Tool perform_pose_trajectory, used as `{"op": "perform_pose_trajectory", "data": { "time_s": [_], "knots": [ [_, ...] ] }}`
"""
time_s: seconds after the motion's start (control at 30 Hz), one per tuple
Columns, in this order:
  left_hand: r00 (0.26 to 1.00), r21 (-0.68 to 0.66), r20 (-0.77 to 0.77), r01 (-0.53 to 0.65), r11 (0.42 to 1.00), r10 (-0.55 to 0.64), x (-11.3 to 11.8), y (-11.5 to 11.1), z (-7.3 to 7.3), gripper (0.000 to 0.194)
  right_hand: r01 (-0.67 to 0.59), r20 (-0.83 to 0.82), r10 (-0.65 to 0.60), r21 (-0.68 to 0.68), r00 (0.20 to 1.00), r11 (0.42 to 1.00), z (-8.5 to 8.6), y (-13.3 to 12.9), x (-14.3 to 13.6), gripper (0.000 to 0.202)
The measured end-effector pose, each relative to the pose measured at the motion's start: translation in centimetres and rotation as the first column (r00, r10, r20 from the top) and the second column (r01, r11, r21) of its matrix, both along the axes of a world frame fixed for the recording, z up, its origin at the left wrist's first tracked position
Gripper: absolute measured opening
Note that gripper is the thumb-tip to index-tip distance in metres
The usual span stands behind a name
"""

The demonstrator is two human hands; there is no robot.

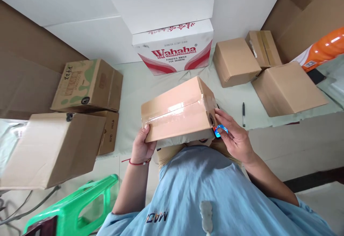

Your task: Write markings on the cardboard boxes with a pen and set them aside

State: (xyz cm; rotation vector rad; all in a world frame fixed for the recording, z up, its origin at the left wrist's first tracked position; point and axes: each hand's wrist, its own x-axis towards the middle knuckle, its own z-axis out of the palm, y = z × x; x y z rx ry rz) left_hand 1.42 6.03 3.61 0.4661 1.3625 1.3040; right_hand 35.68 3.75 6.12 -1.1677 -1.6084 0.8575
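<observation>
A brown cardboard box [174, 112] is held tilted above the table's front edge, with shiny clear tape along its seam. At its lower left corner my left hand [142, 144] grips it, thumb on the taped face and fingers underneath. My right hand [236, 139] is at the right end, its bent fingers and thumb against the edge beside a dark round mark. Partly hidden behind that end is a phone [221, 131] with a lit blue screen. A black pen [243, 114] lies on the table to the right of the box.
A white Wahaha carton [177, 49] stands at the back of the cloth-covered table [131, 92]. Several cardboard boxes [236, 62] sit on the right, beside an orange bottle [324, 49]. More boxes [80, 85] are stacked left. A green stool [72, 207] stands at lower left.
</observation>
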Motion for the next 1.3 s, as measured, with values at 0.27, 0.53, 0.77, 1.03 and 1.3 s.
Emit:
{"op": "perform_pose_trajectory", "data": {
  "time_s": [0.27, 0.53, 0.77, 1.03, 1.3],
  "knots": [
    [0.999, 0.087, -0.026, -0.023, 0.996, 0.026, -3.8, -0.2, -3.7, 0.062, 0.029, -0.077, -0.03, -0.012, 0.997, 0.999, 1.2, -0.3, -1.9, 0.033],
    [0.982, 0.097, -0.159, 0.114, 0.989, -0.097, -3.4, -1.9, -4.9, 0.052, -0.099, -0.377, -0.056, -0.379, 0.925, 0.92, -0.3, 0.5, -2.7, 0.047],
    [0.985, 0.103, -0.093, 0.154, 0.983, -0.144, -4.7, -1.0, -4.2, 0.06, -0.111, -0.458, -0.189, -0.552, 0.868, 0.827, -1.1, 1.2, -1.1, 0.062],
    [0.969, 0.197, -0.147, 0.225, 0.954, -0.198, -3.2, -0.3, -3.2, 0.067, 0.042, -0.456, -0.353, -0.564, 0.817, 0.824, -2.6, 1.9, 0.3, 0.055],
    [0.943, 0.268, -0.227, 0.301, 0.915, -0.244, -2.8, 0.2, -2.2, 0.052, 0.097, -0.472, -0.394, -0.538, 0.788, 0.837, -2.7, 1.8, -0.4, 0.053]
  ]
}}
